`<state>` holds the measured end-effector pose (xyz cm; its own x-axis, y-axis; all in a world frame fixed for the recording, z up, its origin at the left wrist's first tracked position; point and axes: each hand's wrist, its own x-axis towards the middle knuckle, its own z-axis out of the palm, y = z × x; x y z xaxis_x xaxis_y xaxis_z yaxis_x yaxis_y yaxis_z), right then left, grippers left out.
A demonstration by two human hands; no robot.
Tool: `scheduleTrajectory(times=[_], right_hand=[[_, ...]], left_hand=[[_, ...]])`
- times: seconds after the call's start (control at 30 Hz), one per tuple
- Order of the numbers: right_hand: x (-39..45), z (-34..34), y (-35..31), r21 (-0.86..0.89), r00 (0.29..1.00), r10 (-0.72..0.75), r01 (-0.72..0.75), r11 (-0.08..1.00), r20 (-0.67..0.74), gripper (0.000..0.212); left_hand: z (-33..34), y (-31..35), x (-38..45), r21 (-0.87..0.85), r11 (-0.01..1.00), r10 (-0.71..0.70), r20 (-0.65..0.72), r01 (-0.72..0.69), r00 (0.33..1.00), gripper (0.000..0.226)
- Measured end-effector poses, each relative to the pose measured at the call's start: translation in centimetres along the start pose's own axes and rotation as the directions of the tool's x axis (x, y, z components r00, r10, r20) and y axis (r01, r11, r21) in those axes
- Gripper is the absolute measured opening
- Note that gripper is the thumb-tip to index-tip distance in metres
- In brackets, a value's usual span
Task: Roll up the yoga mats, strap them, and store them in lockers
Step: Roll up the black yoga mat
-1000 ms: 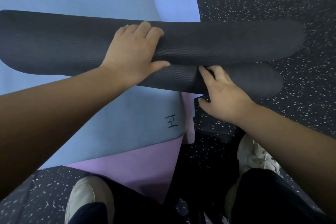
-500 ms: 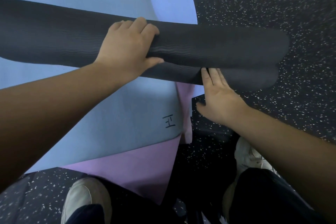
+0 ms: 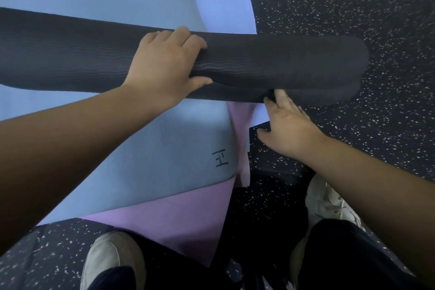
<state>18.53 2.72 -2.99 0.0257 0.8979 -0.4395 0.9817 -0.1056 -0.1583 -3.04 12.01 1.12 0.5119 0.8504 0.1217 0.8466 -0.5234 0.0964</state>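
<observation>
Nearest the camera: two pale shoes, left shoe (image 3: 107, 259) and right shoe (image 3: 329, 202), planted on dark speckled floor (image 3: 353, 7), dark trouser legs above them.

Between the feet and beyond: purple mat (image 3: 169, 214) flat on the floor, corner pointing toward the feet. Blue mat (image 3: 117, 148) spread flat on top of it, bearing a small black handwritten mark (image 3: 220, 158) near its right edge. Pale lilac mat (image 3: 226, 9) showing past the blue one at the far side (how it is layered with the others cannot be told).

Further out: black mat (image 3: 70, 54), partly rolled, lying across the blue mat from the left frame edge to a rounded right end over bare floor. Two thicknesses visible at that end, upper roll over a lower flap.

Left hand (image 3: 164, 66) on top of the roll at mid-length, fingers curled over the far side, thumb along the near face, gripping it. Right hand (image 3: 287, 125) lower and to the right, fingers fairly straight, tips tucked against the underside of the lower flap; no closed grip visible.
</observation>
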Motion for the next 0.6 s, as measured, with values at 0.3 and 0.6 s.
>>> scheduleTrajectory(times=[0.3,0.6], right_hand=[[-0.2,0.1,1.0,0.012,0.995,0.103,-0.103,0.995,0.019,0.076],[-0.1,0.1,1.2,0.140,0.996,0.043,-0.031,0.990,-0.083,0.074]], left_hand=[[1.8,1.1,-1.6,0.118,0.993,-0.036,0.149,0.019,0.988,0.089],[2.4,-0.1,-1.0,0.287,0.956,0.003,0.191,-0.059,0.982,0.096]])
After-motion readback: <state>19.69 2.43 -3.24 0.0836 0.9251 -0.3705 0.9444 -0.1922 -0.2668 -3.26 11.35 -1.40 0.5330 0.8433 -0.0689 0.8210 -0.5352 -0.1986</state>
